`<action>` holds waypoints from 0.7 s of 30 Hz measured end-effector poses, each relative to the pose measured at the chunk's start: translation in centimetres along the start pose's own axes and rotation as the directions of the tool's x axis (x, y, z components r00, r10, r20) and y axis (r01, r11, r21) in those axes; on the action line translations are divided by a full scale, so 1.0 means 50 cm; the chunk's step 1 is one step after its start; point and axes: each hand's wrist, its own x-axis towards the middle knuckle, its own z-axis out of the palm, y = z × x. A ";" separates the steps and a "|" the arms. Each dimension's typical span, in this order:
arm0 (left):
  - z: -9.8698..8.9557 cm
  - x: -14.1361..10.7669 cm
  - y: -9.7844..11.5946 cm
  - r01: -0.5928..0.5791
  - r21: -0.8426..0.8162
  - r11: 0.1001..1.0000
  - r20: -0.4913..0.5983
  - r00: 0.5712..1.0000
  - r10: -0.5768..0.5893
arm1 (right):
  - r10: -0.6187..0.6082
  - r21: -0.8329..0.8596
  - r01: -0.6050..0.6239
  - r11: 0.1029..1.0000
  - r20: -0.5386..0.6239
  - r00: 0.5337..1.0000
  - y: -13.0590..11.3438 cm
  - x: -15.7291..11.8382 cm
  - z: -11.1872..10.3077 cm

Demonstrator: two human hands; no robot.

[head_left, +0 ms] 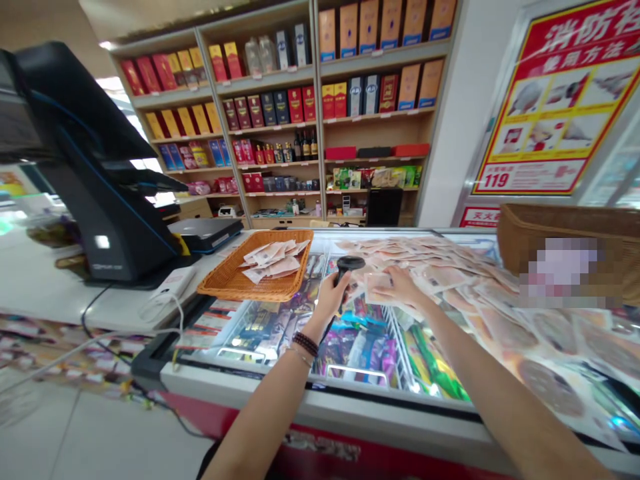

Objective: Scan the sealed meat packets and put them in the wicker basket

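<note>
My left hand [328, 300] is wrapped round the handle of a black handheld barcode scanner [351, 263], its head toward my right hand. Between the fingers of my right hand [400, 287] is a flat, pale packet [376, 288], held just beside the scanner. Many similar packets [450, 267] lie in overlapping layers on the glass top of a chest freezer, right of and behind my right hand. To the left, an orange-brown wicker basket [213, 285] holds several more pale packets [274, 259].
A black checkout terminal [100, 180] and a flat dark device [207, 230] stand on the left counter. Cables [125, 331] run along the counter's edge. The freezer [240, 390] contains colourful packages under glass. A brown basket [520, 230] stands at right; shelves of boxes [295, 103] line the back.
</note>
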 end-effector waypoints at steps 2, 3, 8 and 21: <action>-0.006 -0.007 -0.005 -0.006 0.004 1.000 0.021 1.000 0.006 | 0.083 0.163 -0.062 0.985 -0.128 0.988 -0.002 0.001 0.010; -0.009 -0.010 -0.006 -0.006 0.006 1.000 0.025 1.000 0.006 | 0.154 0.265 -0.101 0.959 -0.189 0.970 -0.001 0.001 0.012; -0.013 -0.016 -0.011 0.006 0.007 1.000 0.039 0.999 -0.006 | 0.521 0.663 -0.232 0.712 -0.277 0.807 0.005 0.020 0.006; -0.006 -0.023 -0.010 0.029 -0.015 0.999 0.024 0.999 -0.029 | 0.445 0.756 -0.232 0.612 -0.087 0.891 -0.019 -0.011 -0.012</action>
